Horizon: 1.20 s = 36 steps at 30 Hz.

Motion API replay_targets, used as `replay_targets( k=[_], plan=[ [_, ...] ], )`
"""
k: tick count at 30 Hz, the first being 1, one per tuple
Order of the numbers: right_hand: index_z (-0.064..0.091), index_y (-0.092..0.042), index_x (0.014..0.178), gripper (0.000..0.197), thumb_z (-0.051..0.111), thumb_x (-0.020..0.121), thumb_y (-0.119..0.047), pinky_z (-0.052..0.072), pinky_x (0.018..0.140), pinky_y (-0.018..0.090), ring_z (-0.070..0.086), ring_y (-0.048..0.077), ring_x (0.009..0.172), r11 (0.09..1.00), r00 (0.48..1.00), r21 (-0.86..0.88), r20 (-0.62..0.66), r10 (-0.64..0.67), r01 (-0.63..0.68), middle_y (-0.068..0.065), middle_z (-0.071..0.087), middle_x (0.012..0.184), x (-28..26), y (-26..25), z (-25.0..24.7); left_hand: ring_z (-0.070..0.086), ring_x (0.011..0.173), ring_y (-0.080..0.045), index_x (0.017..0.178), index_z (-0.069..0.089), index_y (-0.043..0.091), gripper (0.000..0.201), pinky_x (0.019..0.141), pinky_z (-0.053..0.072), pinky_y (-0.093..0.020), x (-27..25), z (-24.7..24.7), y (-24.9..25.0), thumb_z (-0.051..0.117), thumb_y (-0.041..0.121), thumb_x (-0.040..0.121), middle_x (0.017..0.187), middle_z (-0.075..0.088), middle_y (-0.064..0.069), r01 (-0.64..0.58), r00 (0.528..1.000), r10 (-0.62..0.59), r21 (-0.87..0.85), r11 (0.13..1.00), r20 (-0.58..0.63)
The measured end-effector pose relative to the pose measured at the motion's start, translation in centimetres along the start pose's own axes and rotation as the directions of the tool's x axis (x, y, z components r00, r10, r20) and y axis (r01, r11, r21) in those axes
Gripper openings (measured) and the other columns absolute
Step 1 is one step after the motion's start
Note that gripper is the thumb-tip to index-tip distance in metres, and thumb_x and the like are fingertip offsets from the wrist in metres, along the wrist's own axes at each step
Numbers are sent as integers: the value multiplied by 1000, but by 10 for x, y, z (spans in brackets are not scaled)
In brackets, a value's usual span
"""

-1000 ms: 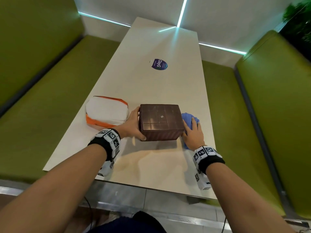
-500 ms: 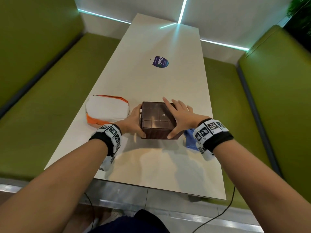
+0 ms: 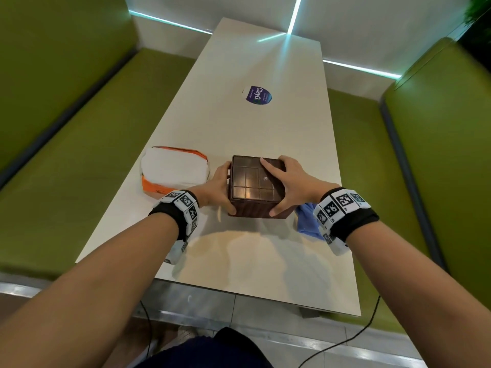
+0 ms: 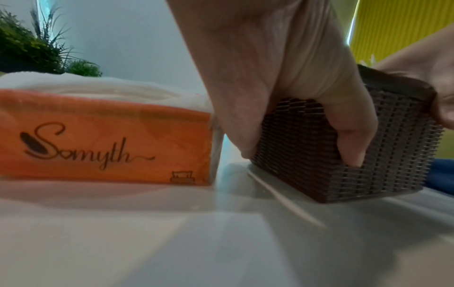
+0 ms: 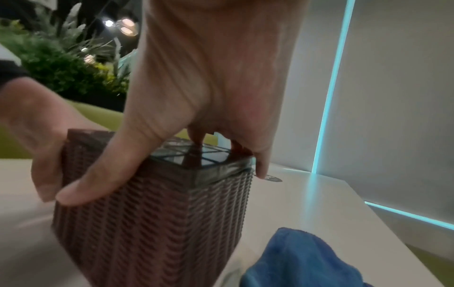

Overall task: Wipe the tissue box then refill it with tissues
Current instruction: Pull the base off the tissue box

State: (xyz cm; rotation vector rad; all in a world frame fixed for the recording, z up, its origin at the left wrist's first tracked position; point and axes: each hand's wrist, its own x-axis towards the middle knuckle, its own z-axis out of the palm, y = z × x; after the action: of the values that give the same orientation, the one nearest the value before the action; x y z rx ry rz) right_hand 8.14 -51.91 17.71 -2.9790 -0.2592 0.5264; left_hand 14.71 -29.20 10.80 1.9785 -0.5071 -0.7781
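Observation:
A brown woven tissue box stands on the white table, its gridded face up. My left hand grips its left side, thumb on the near wall. My right hand grips its right side, fingers spread over the top, thumb on the near wall. The orange pack of white tissues lies just left of the box. A blue cloth lies on the table at the box's right, under my right wrist.
A round purple sticker marks the table's middle. Green bench seats run along both long sides. The table's near edge is close to my body. A black cable hangs at the lower right.
My right hand let go of the blue cloth, rose onto the box and now grips it from the right. The left hand kept its hold.

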Motion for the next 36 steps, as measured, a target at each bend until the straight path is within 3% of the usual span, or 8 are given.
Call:
replay_targets(
  k=[7,14,17,20,23,25,31,36],
  plan=[
    [17,-36,152,91,69,78,-46,29,112,33,32,28,138,980,995,196,103,11,-31,6,23,155,-11,4,-26,15,146,-25,152,-6,13,144,121,21,-39,-5,-8,12,88,9,43,155,11,-9,19,999,-23,116,993,27],
    [48,-21,140,49,49,91,-12,35,82,23,58,22,109,981,968,185,-252,-3,52,3,63,125,-33,-11,-35,17,147,-26,153,-4,22,131,118,25,-45,-15,-5,10,82,1,56,159,13,-4,25,1000,-24,-28,999,12],
    [54,-16,128,39,46,90,-12,35,76,25,58,25,95,950,893,303,-445,67,80,5,63,103,-44,-16,-36,22,147,-25,154,-3,16,109,118,29,-43,-23,-2,10,70,-10,76,158,18,-5,25,1000,-27,-106,994,-16],
    [56,-14,115,22,46,96,-20,49,68,33,61,22,81,880,820,451,-555,143,152,-1,57,91,-66,-28,-39,39,136,-20,153,14,12,86,108,38,-30,-37,1,8,67,2,86,146,39,-4,35,996,-39,-50,998,-81],
    [57,-23,112,16,52,98,-22,50,55,12,61,0,65,792,863,580,-483,144,192,-14,62,81,-86,-37,-28,54,123,-19,140,44,11,53,97,46,-31,-54,1,2,64,12,90,131,57,-3,-3,991,8,33,999,-131],
    [60,-24,114,19,55,96,-23,43,73,2,59,-14,82,825,916,537,-397,62,177,-27,63,90,-91,-38,-8,56,119,-15,138,47,15,48,93,47,-27,-67,1,-5,62,12,92,127,59,2,-5,993,6,10,1000,-117],
    [62,-19,124,29,52,97,-25,38,98,13,53,2,109,856,999,517,-36,20,2,-10,62,119,-90,-42,59,57,116,-14,141,44,17,47,96,47,-27,-99,4,-24,56,12,96,124,60,4,12,993,-4,71,997,-120],
    [63,-17,126,31,52,98,-25,35,95,12,55,6,113,875,997,483,-47,60,-30,-2,65,126,-77,-38,82,59,113,-13,137,49,22,41,89,48,-22,-118,2,-34,55,15,96,119,62,9,36,986,-27,53,998,-163]
  ],
)
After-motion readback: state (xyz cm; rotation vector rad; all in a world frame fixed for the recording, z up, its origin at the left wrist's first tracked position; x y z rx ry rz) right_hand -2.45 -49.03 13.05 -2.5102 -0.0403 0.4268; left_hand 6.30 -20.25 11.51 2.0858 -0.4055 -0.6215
